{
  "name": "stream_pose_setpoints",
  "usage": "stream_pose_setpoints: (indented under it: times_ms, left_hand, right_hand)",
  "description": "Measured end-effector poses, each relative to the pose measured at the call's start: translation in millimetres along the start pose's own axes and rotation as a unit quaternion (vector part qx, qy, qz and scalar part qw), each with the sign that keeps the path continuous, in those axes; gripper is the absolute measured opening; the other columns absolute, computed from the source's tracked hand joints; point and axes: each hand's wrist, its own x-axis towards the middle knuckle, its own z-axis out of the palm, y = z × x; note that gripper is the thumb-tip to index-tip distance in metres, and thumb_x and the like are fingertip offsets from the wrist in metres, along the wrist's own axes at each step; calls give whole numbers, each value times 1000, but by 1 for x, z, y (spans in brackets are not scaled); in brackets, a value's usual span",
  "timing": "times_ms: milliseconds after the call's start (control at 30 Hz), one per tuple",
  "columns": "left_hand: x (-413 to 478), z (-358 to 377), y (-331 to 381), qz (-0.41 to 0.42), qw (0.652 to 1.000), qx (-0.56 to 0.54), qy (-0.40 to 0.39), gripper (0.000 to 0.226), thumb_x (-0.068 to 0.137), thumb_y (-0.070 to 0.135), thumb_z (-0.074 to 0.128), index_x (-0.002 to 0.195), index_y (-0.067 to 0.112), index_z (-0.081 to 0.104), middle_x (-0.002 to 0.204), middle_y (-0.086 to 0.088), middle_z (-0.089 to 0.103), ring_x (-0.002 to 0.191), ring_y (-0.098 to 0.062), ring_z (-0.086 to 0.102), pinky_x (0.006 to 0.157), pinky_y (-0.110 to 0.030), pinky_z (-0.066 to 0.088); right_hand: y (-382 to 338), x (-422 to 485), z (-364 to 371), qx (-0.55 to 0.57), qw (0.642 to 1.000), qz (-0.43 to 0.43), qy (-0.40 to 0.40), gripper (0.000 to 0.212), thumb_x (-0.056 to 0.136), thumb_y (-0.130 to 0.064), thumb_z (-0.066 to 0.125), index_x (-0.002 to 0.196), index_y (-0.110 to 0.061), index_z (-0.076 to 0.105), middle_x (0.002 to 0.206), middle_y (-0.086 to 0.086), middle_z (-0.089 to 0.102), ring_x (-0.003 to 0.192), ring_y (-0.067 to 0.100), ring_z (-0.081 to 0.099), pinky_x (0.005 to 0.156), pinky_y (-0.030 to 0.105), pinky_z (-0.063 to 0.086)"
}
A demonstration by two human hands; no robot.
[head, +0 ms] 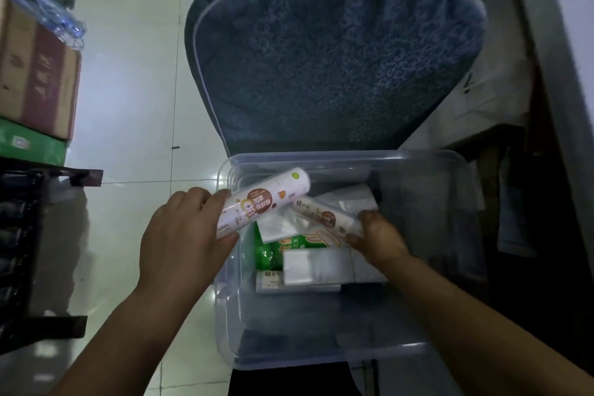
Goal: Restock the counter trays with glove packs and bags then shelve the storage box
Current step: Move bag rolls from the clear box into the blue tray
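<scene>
A clear plastic storage box [427, 190] sits on a chair seat below me. My left hand [183, 235] grips a white printed roll [263, 199] at the box's left rim, tilted up to the right. Inside the box, my right hand [377, 236] holds a second white roll [324, 217] by its right end. Under the rolls lie a green pack [273, 249], clear bag bundles [316, 264] and a small white pack [268, 281].
The blue-grey padded chair back [334, 51] rises behind the box. Stacked cardboard cartons [35, 74] and a dark shelf frame [38, 251] stand at the left. Pale floor tiles [135, 90] lie between. Grey furniture [553, 74] is at the right.
</scene>
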Motion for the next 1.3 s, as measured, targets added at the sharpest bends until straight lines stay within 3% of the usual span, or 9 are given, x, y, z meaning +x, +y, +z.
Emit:
stream_pose_setpoints:
  times_ms: [167,400,600,733,867,1033,1200,1300]
  left_hand:
    - [-12,-39,27,70,997,-14,23,60,54,21,86,109,9,65,83,-12,63,72,-31,57,52,-33,42]
    - [-27,-102,78,181,979,-57,74,64,56,30,86,113,14,62,92,-8,62,81,-29,56,54,-32,42]
    - [-49,-145,153,304,937,-116,124,69,54,33,88,114,12,62,90,-8,59,80,-28,53,57,-30,34]
    - [-78,-157,208,397,896,-151,134,67,57,33,86,115,11,61,93,-10,59,82,-29,53,58,-33,41]
    - [-124,-156,265,477,852,-174,126,67,59,36,84,116,12,61,93,-9,59,82,-27,53,58,-35,45]
    - [-207,-142,324,569,793,-200,87,64,61,32,85,116,10,60,93,-11,59,80,-28,53,58,-35,47]
    - [-307,-125,360,629,752,-186,64,62,60,31,86,113,11,62,89,-10,61,79,-29,54,58,-35,46]
    - [-359,-113,366,645,739,-188,54,62,61,31,85,115,12,62,90,-8,61,80,-28,55,57,-34,46]
  right_hand:
    - [-2,-86,-39,101,992,55,52,40,83,-33,64,115,-13,51,109,12,66,95,31,62,69,29,42]
    - [-12,-227,-82,213,957,81,182,37,77,-38,71,105,-24,51,98,-2,65,86,18,62,71,30,48]
    - [-3,-339,-105,247,922,83,286,36,73,-51,69,100,-41,48,93,-17,57,82,3,58,69,24,54]
    - [16,-408,-106,217,898,120,362,37,70,-54,68,99,-48,45,88,-24,52,78,-3,54,60,12,39]
    - [46,-484,-86,187,862,201,426,46,74,-51,67,114,-35,52,99,-18,51,85,4,51,68,20,37]
    - [78,-594,-27,196,806,293,475,48,74,-49,68,117,-35,50,100,-20,47,84,2,48,65,8,32]
    - [113,-704,47,218,739,365,522,44,72,-42,73,111,-32,55,97,-13,56,83,7,54,64,14,37]
    - [139,-762,90,231,705,396,541,44,74,-34,75,113,-24,58,102,-8,59,88,12,56,70,26,43]
